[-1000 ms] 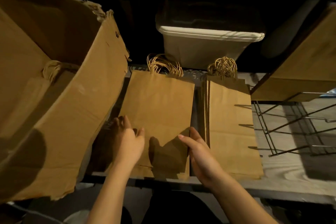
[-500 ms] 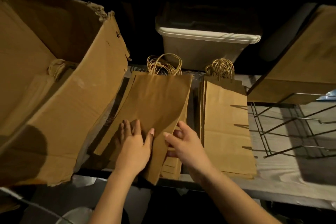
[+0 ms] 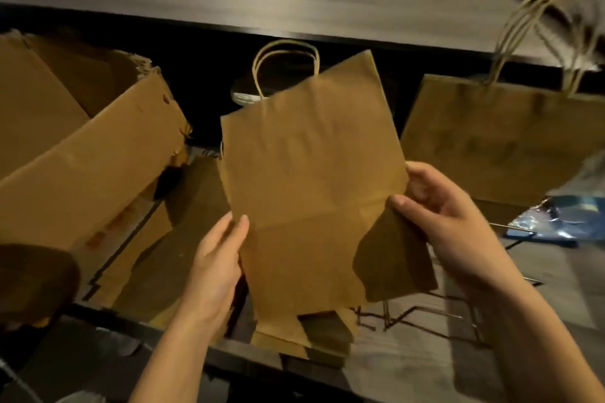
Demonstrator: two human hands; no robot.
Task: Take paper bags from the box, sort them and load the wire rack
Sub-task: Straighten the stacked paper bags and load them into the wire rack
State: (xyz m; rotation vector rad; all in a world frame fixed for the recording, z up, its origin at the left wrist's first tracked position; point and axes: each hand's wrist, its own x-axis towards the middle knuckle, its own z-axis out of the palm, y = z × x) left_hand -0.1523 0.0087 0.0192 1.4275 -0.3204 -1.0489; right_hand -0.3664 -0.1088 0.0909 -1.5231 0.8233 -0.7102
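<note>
Both hands hold one flat paper bag up above the shelf, handles uppermost, tilted slightly. The left hand has its grip clamped on the bag's lower left edge, thumb on the front; the right hand pinches the lower right edge, thumb over the front and fingers behind. Under the raised bag, more flat bags lie stacked on the shelf. The torn cardboard box sits to the left, open side up. Thin wires of the wire rack show just right of the stack, and another handled bag stands upright at far right, blurred
</note>
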